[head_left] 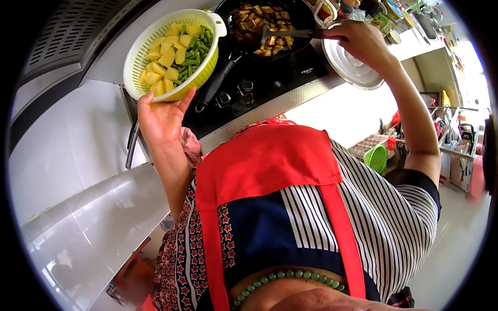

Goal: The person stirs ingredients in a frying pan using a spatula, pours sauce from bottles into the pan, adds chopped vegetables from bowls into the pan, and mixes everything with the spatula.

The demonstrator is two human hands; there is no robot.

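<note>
My left hand (163, 119) grips the underside and near edge of a yellow-green and white colander (207, 70), held up left of the wok. Inside it lie potato chunks (167, 56) on the left and cut green beans (192, 62) on the right. With my right hand (360, 44) I hold the dark handle of a spatula (303, 33), fingers wrapped round it. The spatula's head reaches into a black wok (306, 15) on the stove, among browned, glossy eggplant-like pieces (262, 18).
Below the wok lies the black glass stove (280, 72) with knobs, and the wok's handle (220, 78) points toward me. Under my right hand is a round pot lid (345, 62). Jars and packets (386, 23) crowd the far right; a green basket (376, 158) stands lower right.
</note>
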